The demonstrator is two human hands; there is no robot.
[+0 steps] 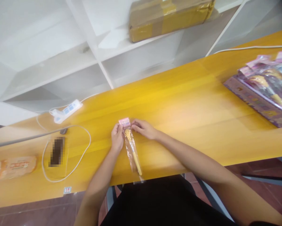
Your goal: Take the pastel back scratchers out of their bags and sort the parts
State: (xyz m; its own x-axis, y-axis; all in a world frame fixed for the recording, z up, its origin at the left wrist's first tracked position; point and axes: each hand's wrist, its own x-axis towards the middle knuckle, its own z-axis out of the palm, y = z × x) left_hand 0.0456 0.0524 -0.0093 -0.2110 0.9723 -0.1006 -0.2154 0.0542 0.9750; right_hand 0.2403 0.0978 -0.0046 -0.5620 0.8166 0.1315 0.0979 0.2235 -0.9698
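Note:
A yellow back scratcher [136, 158] with a hand-shaped head lies inside a clear plastic bag [128, 150] topped by a pink header card [124, 122]. My left hand [117, 136] pinches the bag's upper left edge just under the card. On the other side, my right hand [144, 128] has its fingers closed at the upper right edge of the bag, beside the card. The handle points toward my body, and the bag's lower end reaches the table's front edge.
To the right, a purple printed box [256, 103] holds several bagged back scratchers. On the left are a power strip [69, 110], a white cable [87, 147], a pixelated dark object [57, 151] and an orange-and-clear package [18, 166]. Behind the table [190, 94], white shelves [61, 69] hold a taped carton [169, 22].

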